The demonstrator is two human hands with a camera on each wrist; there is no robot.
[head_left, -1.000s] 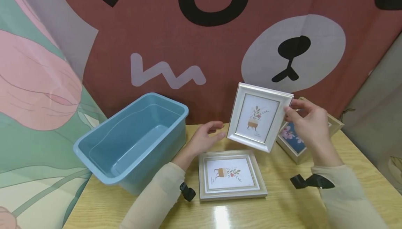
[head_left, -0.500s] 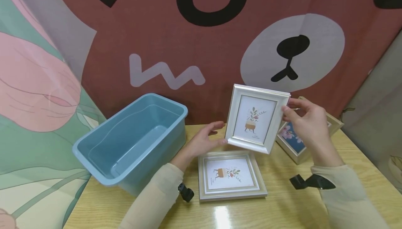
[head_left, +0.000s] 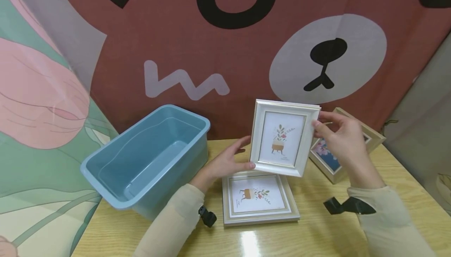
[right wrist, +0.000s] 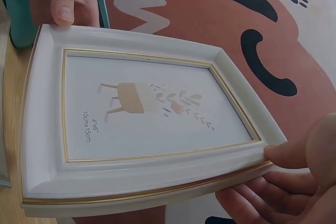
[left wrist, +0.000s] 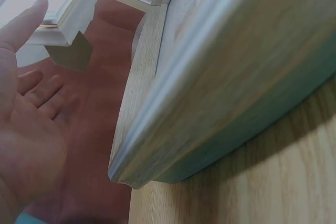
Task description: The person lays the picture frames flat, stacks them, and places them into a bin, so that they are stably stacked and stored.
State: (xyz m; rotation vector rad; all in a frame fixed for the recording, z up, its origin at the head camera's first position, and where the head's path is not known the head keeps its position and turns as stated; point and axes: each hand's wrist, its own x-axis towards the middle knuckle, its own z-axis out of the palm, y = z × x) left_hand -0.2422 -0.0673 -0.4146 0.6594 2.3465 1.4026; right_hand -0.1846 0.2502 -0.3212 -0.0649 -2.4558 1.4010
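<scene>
My right hand (head_left: pixel 343 139) pinches the right edge of a white picture frame (head_left: pixel 256 135), thumb in front and fingers behind. The frame is held upright above the table, its printed plant picture facing me. My left hand (head_left: pixel 225 163) is at its lower left corner, the thumb right at the front rim; in the left wrist view the fingers (left wrist: pixel 44 95) extend loosely below the frame. Beneath it a second, beige-and-silver picture frame (head_left: pixel 260 219) lies face up on the table, its far edge overlapped by the held one.
A blue plastic bin (head_left: pixel 172 163) with nothing inside stands at the left. Behind my right hand, a wooden frame with a pink-blossom picture (head_left: pixel 325 155) leans with another wooden frame (head_left: pixel 375 137). The wooden table (head_left: pixel 317 233) ends at a cloth with a bear print (head_left: pixel 246 61).
The white frame has moved down and left in my right hand and tilted more upright, its lower left corner meeting my left hand. The frame on the table stays put.
</scene>
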